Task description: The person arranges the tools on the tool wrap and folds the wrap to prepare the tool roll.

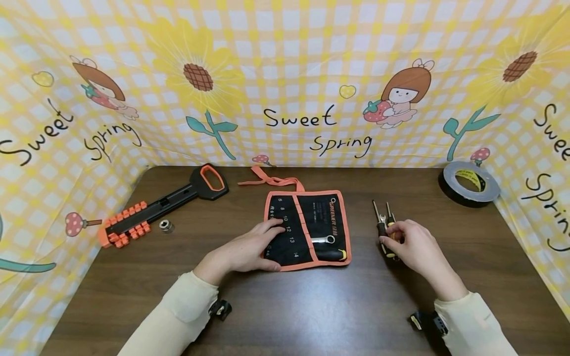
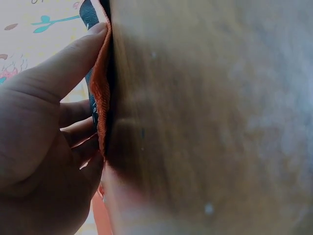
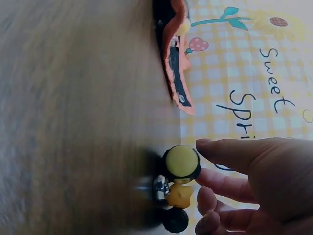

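Note:
A black tool pouch (image 1: pixel 285 247) with orange trim lies flat mid-table. My left hand (image 1: pixel 249 247) rests on its left side, fingers spread over the numbered slots; in the left wrist view the thumb lies along its orange edge (image 2: pixel 100 93). A small wrench (image 1: pixel 324 240) and a black-and-yellow handle (image 1: pixel 331 254) show in the pouch. Right of it, my right hand (image 1: pixel 411 244) has thumb and fingertips at the handles of two screwdrivers and a wrench (image 1: pixel 383 218). A yellow-capped screwdriver (image 3: pixel 182 161) lies beneath its thumb and fingers; whether they pinch it, I cannot tell.
A black holder with orange clips (image 1: pixel 156 207) lies at the left, with a metal socket (image 1: pixel 166 226) beside it. At the back right sits a roll of tape (image 1: pixel 469 184). The pouch's orange tie (image 1: pixel 276 180) trails behind it, near the patterned cloth wall (image 1: pixel 289 64).

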`<state>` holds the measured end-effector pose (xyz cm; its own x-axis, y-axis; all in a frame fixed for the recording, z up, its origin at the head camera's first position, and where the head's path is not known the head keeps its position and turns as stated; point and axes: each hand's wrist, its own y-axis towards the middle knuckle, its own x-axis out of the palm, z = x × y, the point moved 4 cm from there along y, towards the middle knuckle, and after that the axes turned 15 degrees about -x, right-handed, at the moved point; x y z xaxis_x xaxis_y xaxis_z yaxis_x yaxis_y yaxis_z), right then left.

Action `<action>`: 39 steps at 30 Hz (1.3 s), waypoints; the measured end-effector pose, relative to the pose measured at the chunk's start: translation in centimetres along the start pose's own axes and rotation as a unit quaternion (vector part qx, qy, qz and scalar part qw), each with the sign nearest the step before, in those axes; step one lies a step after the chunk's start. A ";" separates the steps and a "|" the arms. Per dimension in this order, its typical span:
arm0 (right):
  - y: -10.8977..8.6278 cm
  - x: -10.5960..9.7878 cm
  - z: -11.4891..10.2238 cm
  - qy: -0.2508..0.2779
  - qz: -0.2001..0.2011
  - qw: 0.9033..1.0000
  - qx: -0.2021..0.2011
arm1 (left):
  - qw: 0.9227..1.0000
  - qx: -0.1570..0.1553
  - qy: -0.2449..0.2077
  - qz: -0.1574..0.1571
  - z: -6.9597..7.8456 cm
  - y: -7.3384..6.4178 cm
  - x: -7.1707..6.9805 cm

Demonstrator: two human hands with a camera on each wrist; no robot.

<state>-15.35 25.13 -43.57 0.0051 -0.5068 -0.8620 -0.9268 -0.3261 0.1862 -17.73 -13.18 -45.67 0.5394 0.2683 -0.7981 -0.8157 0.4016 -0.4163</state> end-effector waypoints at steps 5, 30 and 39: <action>0.1 0.3 0.4 -0.006 -0.016 1.000 0.015 | 1.000 0.000 -0.002 -0.002 0.0 -0.1 0.0; 0.3 0.9 0.9 0.024 -0.034 0.997 0.070 | 1.000 -0.003 -0.008 -0.002 0.0 -0.2 -0.1; 0.2 -0.5 0.9 0.061 0.002 0.994 0.094 | 1.000 0.001 0.004 0.000 0.1 -0.1 -0.1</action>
<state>-15.88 26.03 -43.53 0.0370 -0.6047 -0.7956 -0.9806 -0.1752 0.0876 -17.67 -13.17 -45.55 0.5379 0.2616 -0.8014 -0.8154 0.4027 -0.4159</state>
